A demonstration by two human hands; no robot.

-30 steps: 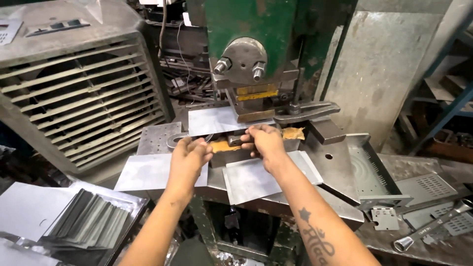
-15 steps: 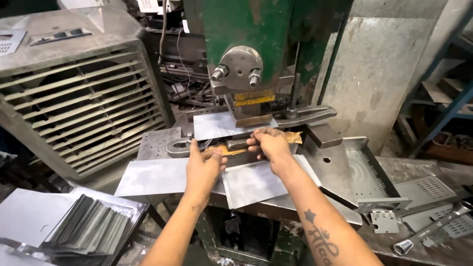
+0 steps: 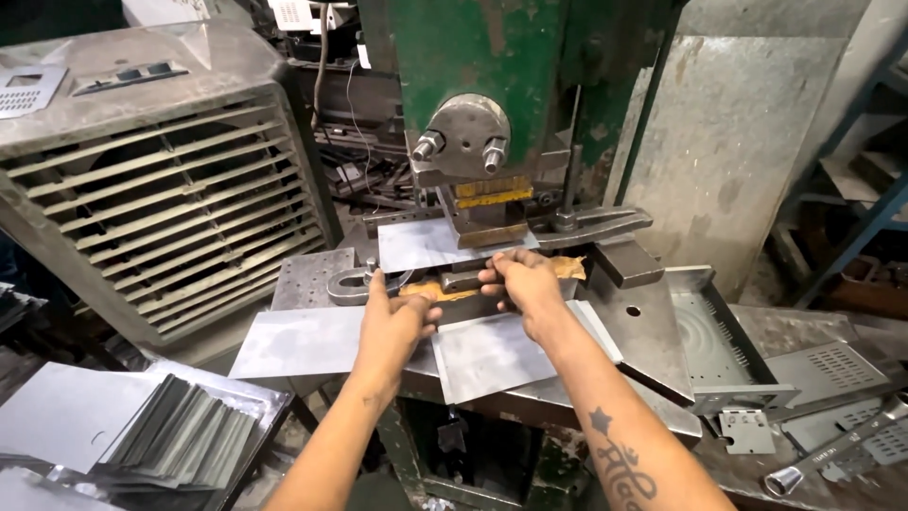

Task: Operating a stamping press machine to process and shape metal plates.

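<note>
Reaching under the green press (image 3: 492, 57), both hands are seen at the die block, where a small metal strip (image 3: 463, 281) is being handled. The strip lies flat on the die, just below the ram (image 3: 468, 142), its long axis running left to right across the view. The right hand (image 3: 520, 284) is closed on the strip's right end, fingers curled over the top edge. The left hand (image 3: 392, 322) is laid palm down just left of it, fingers stretched toward the strip's left end; whether that end is actually pinched cannot be told. The strip is thus placed directly ahead of both hands and between them, with the right hand the nearer and the one seen to grip.

A larger flat sheet (image 3: 421, 244) is rested on the die behind the strip, under the ram. Two more sheets (image 3: 303, 341) are spread on the press table beneath the forearms. A stack of cut blanks (image 3: 180, 431) is held in a tray at lower left, beside a louvred cooler (image 3: 151, 199). Perforated panels (image 3: 832, 364) and a wrench (image 3: 832, 454) are left on the bench at right.
</note>
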